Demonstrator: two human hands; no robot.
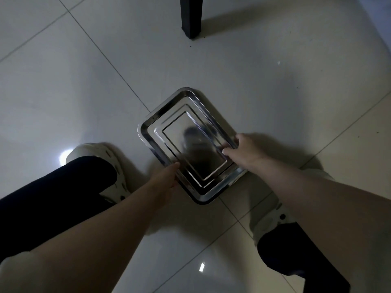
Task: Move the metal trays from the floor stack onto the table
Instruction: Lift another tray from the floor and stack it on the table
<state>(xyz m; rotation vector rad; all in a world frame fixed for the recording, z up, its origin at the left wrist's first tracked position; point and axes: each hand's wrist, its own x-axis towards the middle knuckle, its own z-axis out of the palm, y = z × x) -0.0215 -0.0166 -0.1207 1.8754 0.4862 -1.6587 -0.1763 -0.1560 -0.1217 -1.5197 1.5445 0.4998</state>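
A stack of shiny rectangular metal trays [169,115] lies on the tiled floor in the middle of the view, turned diagonally. My left hand [166,177] grips the stack's near-left rim, thumb on top of the edge. My right hand [243,148] grips the right rim, its thumb lying on the top tray's inner face and its fingers curled over the edge. The table top is out of view.
A black table leg [190,16] stands on the floor at the top centre. My feet in pale shoes [93,153] flank the stack, with dark trouser legs at the lower left and lower right. Glossy tiles surround the trays.
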